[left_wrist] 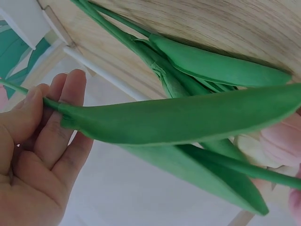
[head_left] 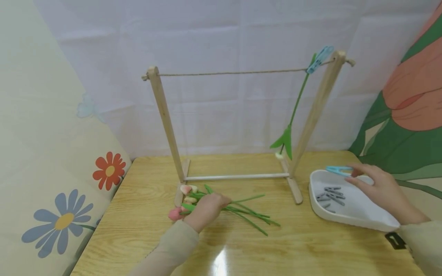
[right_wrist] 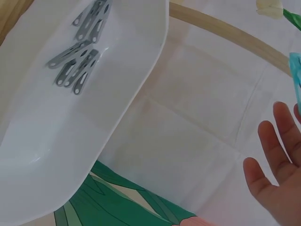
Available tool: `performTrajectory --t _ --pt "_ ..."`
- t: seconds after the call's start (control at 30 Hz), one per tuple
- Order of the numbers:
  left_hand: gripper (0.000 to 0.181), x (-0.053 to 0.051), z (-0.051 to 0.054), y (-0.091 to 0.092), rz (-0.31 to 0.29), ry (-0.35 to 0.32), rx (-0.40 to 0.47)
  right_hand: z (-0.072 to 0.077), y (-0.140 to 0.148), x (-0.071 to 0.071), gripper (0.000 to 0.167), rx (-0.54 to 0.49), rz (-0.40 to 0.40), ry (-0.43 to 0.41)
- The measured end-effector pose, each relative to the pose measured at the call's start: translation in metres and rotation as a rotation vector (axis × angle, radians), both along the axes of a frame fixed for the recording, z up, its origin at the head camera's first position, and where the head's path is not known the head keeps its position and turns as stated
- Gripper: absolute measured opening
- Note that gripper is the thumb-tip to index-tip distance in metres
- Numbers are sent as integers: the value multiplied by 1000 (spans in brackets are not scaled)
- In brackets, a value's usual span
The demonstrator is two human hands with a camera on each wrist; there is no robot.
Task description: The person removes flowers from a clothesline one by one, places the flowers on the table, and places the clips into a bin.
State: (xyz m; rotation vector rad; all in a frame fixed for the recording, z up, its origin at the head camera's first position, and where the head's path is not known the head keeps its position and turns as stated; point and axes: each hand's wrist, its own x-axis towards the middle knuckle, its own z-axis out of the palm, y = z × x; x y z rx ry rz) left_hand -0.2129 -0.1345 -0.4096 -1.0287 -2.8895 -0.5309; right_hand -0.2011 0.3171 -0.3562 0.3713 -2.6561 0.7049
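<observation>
My left hand (head_left: pixel 208 209) pinches the green stem of an artificial tulip between thumb and fingers, just beside its leaf (left_wrist: pixel 178 117). Under it lie several more artificial tulips, their green stems (head_left: pixel 250 214) fanned to the right and a pink bloom (head_left: pixel 175 214) at the left. Over the back edge of the white tray (head_left: pixel 345 217), my right hand (head_left: pixel 380 188) pinches a light blue clothespin (head_left: pixel 337 170). In the right wrist view, only part of that clothespin (right_wrist: pixel 295 70) shows at the edge. Gray clothespins (right_wrist: pixel 77 70) lie in the tray.
A wooden frame with two posts (head_left: pixel 167 126) carries a twine line (head_left: pixel 228 73). From its right end a tulip (head_left: pixel 298 101) hangs bloom down, clipped by a blue clothespin (head_left: pixel 320 59). A white rod (head_left: pixel 238 177) joins the feet. White cloth (head_left: pixel 214 115) hangs behind the table.
</observation>
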Motion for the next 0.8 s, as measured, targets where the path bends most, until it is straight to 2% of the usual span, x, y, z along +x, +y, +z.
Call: performTrajectory --t 0.1,0.23,0.37,0.5,0.63,0.8 --pt "25 0 -1 1 -3 16 -25 -3 7 -1 33 10 6 -12" --pt "21 1 -1 2 4 1 -36 -6 14 -3 34 27 6 -52" --pt "29 3 0 4 24 -9 -65 -9 20 -5 35 38 8 -78" --pt "29 3 -1 5 37 -4 -95 -13 26 -6 37 50 9 -102" --pt "26 1 -6 6 34 23 -114 -18 32 -7 39 51 8 -160" --pt "17 -1 -15 7 20 46 -117 -22 40 -8 38 76 8 -184"
